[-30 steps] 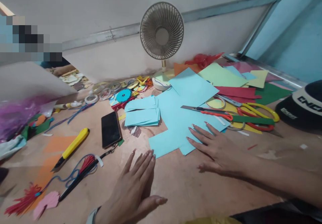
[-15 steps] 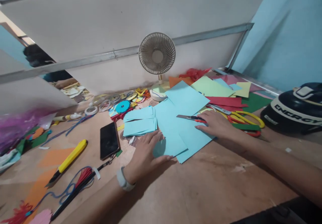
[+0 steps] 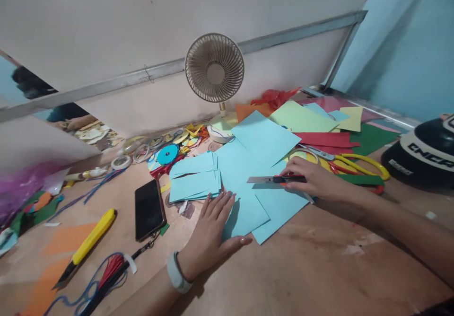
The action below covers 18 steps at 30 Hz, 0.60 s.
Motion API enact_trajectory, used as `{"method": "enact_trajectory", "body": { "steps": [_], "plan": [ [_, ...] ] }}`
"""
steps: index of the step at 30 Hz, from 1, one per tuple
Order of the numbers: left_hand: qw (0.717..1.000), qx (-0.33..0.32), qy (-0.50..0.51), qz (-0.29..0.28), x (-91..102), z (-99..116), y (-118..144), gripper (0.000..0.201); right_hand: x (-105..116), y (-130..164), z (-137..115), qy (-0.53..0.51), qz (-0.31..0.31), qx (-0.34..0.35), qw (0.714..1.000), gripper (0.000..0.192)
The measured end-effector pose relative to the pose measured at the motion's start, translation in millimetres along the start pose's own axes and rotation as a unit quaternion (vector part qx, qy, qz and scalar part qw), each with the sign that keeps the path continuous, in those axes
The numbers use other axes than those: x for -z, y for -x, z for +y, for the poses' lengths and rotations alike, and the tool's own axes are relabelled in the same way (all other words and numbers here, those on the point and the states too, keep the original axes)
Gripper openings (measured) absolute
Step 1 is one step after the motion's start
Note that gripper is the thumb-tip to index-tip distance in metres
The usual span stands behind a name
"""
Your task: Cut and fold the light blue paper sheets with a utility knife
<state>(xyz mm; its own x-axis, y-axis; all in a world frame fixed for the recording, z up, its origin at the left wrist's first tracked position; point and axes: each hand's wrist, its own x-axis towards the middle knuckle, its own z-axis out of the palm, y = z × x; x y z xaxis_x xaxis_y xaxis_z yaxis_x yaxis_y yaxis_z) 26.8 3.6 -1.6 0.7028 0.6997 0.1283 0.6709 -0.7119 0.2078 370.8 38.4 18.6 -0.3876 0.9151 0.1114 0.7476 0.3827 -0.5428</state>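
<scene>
In my right hand (image 3: 307, 176) is a utility knife (image 3: 290, 179), its blade pointing left above the blue paper sheets (image 3: 243, 164). The fingers are closed round its dark handle. My left hand (image 3: 213, 228) lies with fingers spread at the left edge of the sheets, the thumb reaching right and the fingertips close to a stack of cut blue paper pieces (image 3: 195, 183). A wristband (image 3: 177, 273) circles the left wrist. The sheets overlap at several angles.
Scissors with yellow handles (image 3: 369, 164) lie right of the knife, near a black bag (image 3: 418, 157). A small fan (image 3: 215, 72) stands at the back. To the left are a phone (image 3: 149, 209) and a yellow cutter (image 3: 92, 238). Tape rolls (image 3: 121, 162) lie behind.
The utility knife has been lifted off the paper and turned, so more of its handle shows. My left hand stays spread near the sheets. The camera view has shifted slightly.
</scene>
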Motion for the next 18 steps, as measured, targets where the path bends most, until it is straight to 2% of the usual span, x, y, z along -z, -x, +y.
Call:
{"method": "enact_trajectory", "body": {
  "steps": [4,11,15,18],
  "plan": [
    [1.000,-0.015,-0.016,0.003,-1.4,0,1,0.087,5,4,-1,-0.022,-0.049,-0.004,0.999,0.028],
    [0.998,-0.040,-0.048,0.022,-2.0,0,2,0.087,11,8,-11,-0.051,-0.095,0.004,0.994,0.030],
    [0.994,-0.097,-0.045,0.010,-1.4,1,-1,0.070,8,9,-13,-0.048,-0.132,0.038,0.989,0.030],
    [0.987,-0.154,-0.032,-0.019,1.0,2,-2,0.060,3,9,-12,-0.068,-0.166,0.073,0.981,0.033]
  ]
}}
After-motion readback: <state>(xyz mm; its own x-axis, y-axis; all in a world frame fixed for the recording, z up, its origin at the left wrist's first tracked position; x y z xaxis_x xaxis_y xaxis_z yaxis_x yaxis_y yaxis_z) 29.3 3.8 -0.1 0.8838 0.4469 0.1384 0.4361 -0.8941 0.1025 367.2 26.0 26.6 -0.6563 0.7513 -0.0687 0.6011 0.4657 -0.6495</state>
